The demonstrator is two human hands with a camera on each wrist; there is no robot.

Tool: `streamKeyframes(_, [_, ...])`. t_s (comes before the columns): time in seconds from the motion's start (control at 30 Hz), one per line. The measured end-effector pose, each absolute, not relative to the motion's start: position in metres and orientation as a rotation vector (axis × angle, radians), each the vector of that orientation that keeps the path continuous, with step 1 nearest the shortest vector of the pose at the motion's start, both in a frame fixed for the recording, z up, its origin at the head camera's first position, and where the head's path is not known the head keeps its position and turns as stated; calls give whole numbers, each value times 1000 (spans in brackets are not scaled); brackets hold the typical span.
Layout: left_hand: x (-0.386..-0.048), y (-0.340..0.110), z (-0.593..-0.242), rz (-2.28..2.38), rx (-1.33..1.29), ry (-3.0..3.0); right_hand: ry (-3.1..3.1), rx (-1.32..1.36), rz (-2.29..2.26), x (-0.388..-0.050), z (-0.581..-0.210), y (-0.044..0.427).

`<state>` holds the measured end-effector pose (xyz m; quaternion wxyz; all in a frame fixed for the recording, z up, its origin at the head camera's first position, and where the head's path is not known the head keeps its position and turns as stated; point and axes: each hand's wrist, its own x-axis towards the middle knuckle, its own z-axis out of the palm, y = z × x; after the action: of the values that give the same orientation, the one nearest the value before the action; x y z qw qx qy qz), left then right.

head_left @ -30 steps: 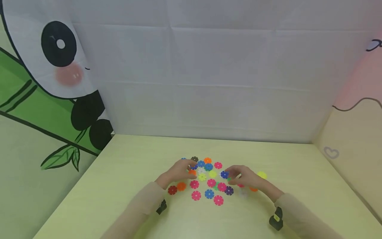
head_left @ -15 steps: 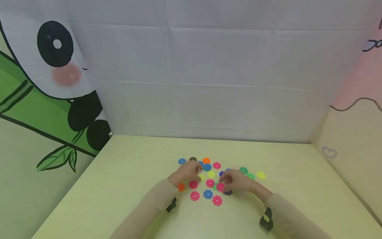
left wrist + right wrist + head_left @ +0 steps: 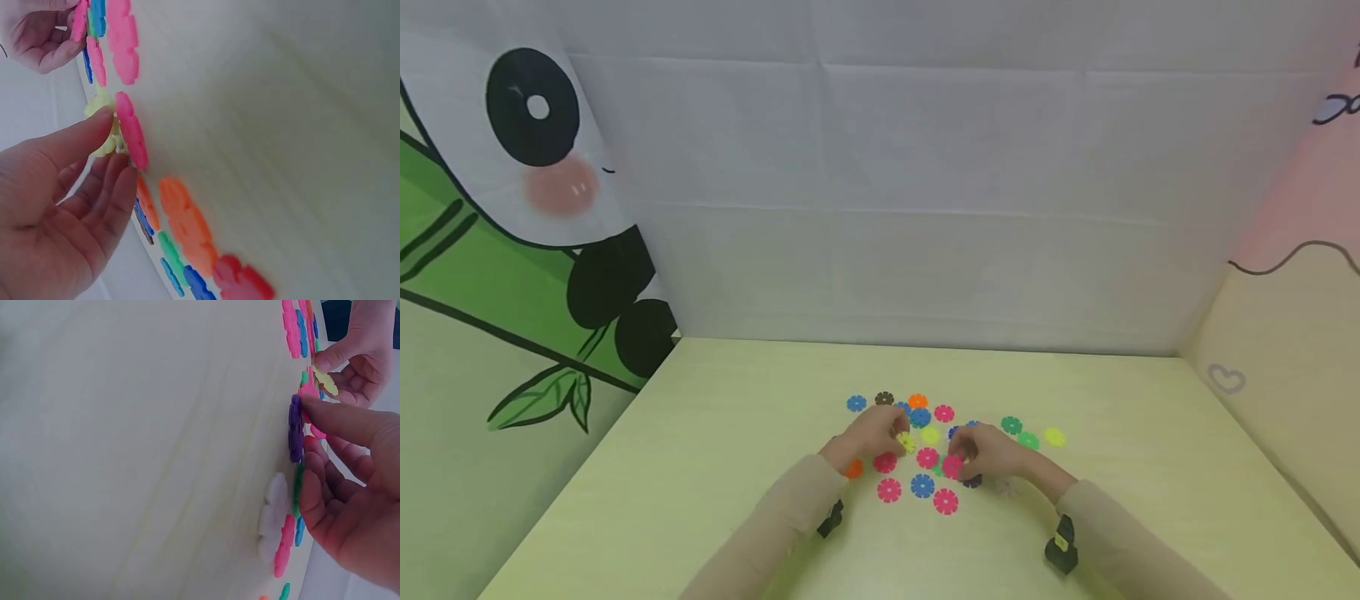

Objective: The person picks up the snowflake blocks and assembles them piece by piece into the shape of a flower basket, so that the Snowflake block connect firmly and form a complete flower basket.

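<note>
My left hand (image 3: 874, 432) pinches a yellow notched plastic disc (image 3: 907, 442) between thumb and fingers. The left wrist view shows this yellow disc (image 3: 103, 125) tilted up by the thumb tip. To the right, my right hand (image 3: 988, 452) holds a pink notched disc (image 3: 952, 467) at its edge; thumb and fingers curl toward it. A purple disc (image 3: 295, 428) lies close under the right thumb, partly hidden in the head view. Around both hands lie flat discs of the same kind, among them a pink disc (image 3: 927, 457) and a light yellow disc (image 3: 930, 435).
The discs lie spread over the middle of a pale yellow table (image 3: 760, 375). A blue disc (image 3: 922, 486) and two pink ones sit nearest me; green discs (image 3: 1028, 441) lie at the right. A white cloth wall (image 3: 925, 208) stands behind, with printed side panels.
My left hand has moved right and now has the yellow disc in its fingers. My right hand has moved left and down onto the pink disc, uncovering green discs behind it.
</note>
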<state>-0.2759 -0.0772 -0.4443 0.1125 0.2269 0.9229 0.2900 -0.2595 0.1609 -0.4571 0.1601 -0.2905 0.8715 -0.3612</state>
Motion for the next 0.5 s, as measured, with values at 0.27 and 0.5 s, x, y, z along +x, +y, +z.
streamKeyframes(0.27, [-278,-88,-441,1178,748,2646,2546,-878,-1157,-256,-450,160])
streamKeyframes(0.5, [-263,-86,-421,1432,723,2329,2747,-1063,-1386,-246,-431,152])
